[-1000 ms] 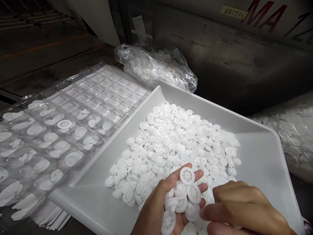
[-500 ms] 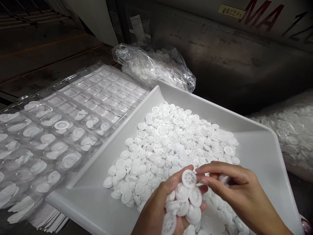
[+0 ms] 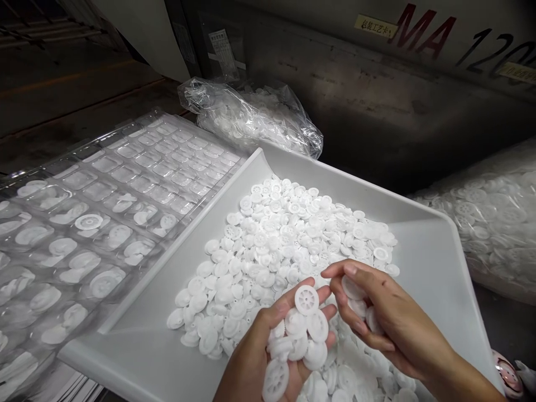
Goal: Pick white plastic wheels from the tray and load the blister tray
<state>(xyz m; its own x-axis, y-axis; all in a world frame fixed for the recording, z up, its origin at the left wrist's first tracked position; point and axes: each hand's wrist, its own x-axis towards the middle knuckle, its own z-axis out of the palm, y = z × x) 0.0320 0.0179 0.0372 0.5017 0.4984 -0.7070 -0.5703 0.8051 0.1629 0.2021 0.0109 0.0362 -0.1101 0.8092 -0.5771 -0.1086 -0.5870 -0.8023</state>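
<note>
My left hand (image 3: 262,352) lies palm up over the front of a white plastic tray (image 3: 435,290), cupping several white plastic spoked gear wheels (image 3: 306,300). My right hand (image 3: 387,315) hovers just to its right, fingers curled around several more white wheels (image 3: 368,319), partly hidden by the fingers. Beneath and behind both hands spreads a large loose pile of similar white wheels (image 3: 285,234) in the tray.
A clear plastic blister tray (image 3: 125,173) lies left of the white tray, with white wheels in its nearer pockets. Clear bags of wheels sit behind (image 3: 247,117) and right (image 3: 489,218). A grey machine panel (image 3: 355,95) stands behind, and a pink round object (image 3: 508,374) shows at lower right.
My right hand has moved left and curled around several wheels instead of pinching at the pile's edge. The whole scene has shifted left in the view.
</note>
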